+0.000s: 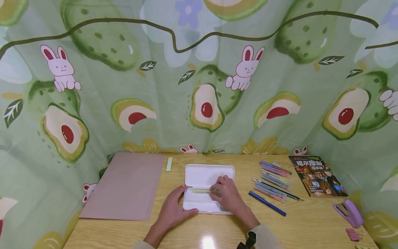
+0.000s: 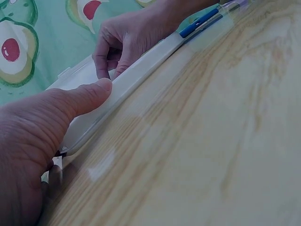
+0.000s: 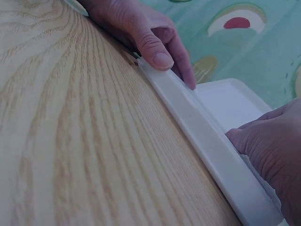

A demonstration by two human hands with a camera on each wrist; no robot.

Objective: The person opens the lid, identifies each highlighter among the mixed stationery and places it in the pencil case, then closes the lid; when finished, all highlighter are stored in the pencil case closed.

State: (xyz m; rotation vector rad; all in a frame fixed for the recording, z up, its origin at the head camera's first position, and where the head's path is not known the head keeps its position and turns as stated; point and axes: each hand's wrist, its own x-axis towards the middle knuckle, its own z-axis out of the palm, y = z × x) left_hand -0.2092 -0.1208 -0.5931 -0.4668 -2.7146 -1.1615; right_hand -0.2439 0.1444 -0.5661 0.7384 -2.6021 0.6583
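Note:
A white pencil case [image 1: 202, 206] lies on the table with its lid [image 1: 205, 174] folded back. My left hand [image 1: 174, 211] grips the case's left end, its thumb over the front rim and its fingers toward the hinge side. Inside the case, along the hinge, lies a slim pale yellow pen [image 1: 200, 191]. My right hand [image 1: 228, 195] reaches into the case with bent fingers and pinches the pen near its right end. In both wrist views the case wall [image 3: 197, 127] hides the pen, and the right fingertips [image 2: 102, 70] dip behind the rim.
Right of the case lie several coloured pens [image 1: 275, 176], a dark pencil [image 1: 280, 190] and a blue pen [image 1: 267, 203]. Farther right are a book [image 1: 318, 176], a purple stapler [image 1: 349, 212] and a pink clip [image 1: 352, 234]. A brown board [image 1: 124, 186] and a pale green strip [image 1: 169, 164] lie left.

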